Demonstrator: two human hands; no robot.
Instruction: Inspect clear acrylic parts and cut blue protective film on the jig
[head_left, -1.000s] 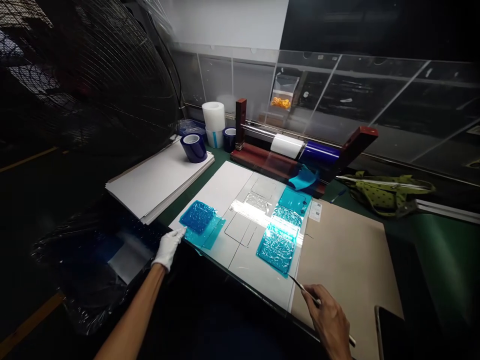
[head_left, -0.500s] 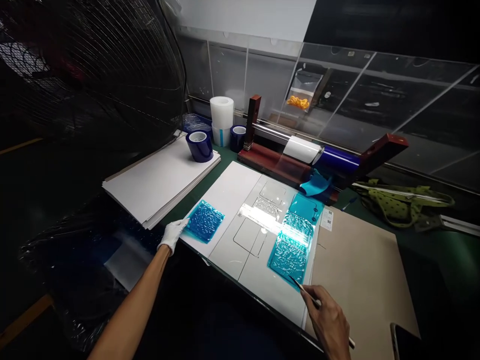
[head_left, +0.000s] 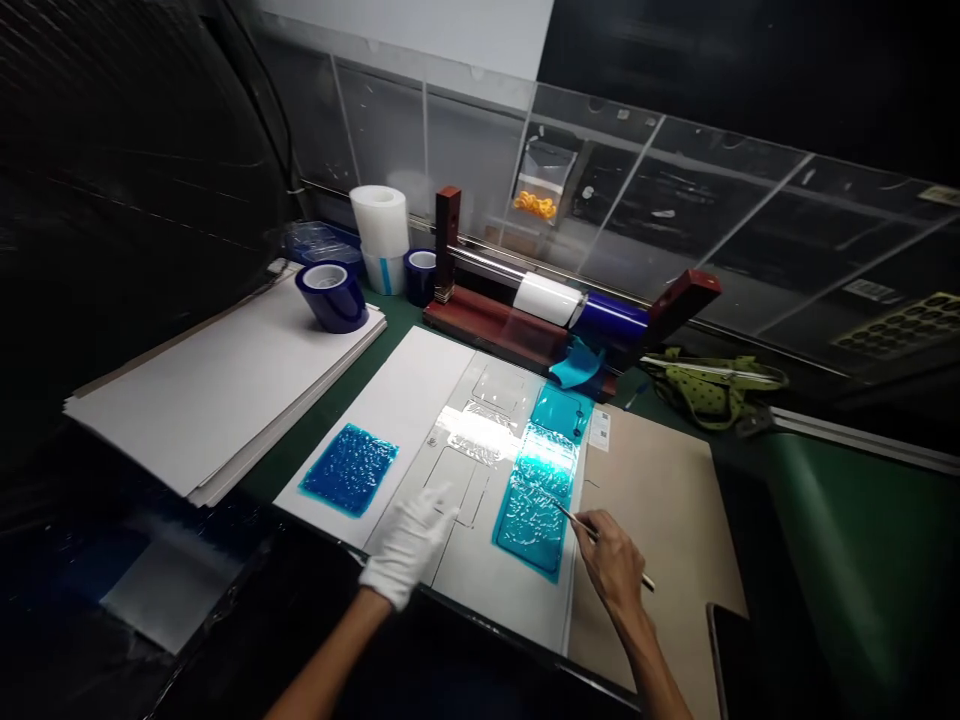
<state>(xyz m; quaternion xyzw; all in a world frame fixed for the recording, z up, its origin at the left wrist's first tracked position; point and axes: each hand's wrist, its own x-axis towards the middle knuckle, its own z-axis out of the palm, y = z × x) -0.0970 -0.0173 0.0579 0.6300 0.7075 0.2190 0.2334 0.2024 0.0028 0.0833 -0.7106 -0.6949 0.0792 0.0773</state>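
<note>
My left hand (head_left: 411, 545), in a white glove, hovers open over the near edge of a clear plastic sheet (head_left: 480, 590) lying on white paper; it holds nothing. My bare right hand (head_left: 613, 560) grips a thin metal tool (head_left: 577, 522) whose tip rests on a crinkled cyan film strip (head_left: 538, 495) stuck to the sheet. A separate dark blue film square (head_left: 349, 482) lies flat on the white paper to the left, apart from both hands.
A stack of white boards (head_left: 217, 380) with a blue tape roll (head_left: 330, 295) lies at the left. A wooden film dispenser (head_left: 555, 310) stands behind, with a white roll (head_left: 381, 235) beside it. Brown cardboard (head_left: 660, 510) is at the right, and a green bag (head_left: 709, 390) lies beyond it.
My left hand let go of the dark blue film square and moved right to the sheet's near edge. My right hand carried the tool up onto the cyan strip.
</note>
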